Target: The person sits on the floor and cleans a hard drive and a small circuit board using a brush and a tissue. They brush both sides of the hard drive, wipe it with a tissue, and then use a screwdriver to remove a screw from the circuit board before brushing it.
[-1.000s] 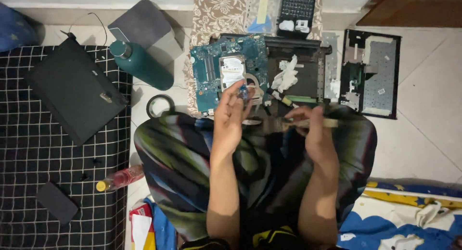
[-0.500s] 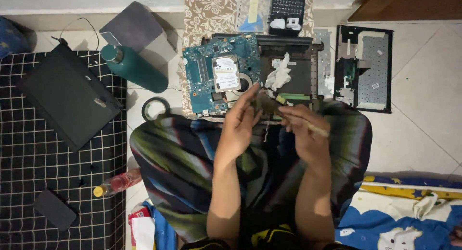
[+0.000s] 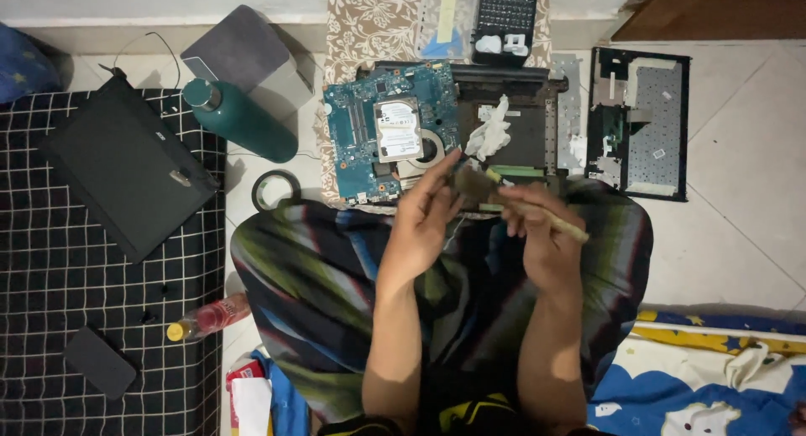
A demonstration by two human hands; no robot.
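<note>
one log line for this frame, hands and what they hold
right hand: grips wooden-handled paintbrush | left hand: fingertips at brush bristles | behind: blue-green circuit board, white crumpled tissue

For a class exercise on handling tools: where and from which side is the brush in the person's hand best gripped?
Grip the brush on its bare wooden handle, coming from the right hand side. The handle runs out to the right, while the bristles point left toward the left hand.

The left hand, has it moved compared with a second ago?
Yes. The left hand has dropped away from the blue circuit board, nearer the lap; it covered the board's lower right edge earlier, and now only its fingertips reach that edge.
</note>
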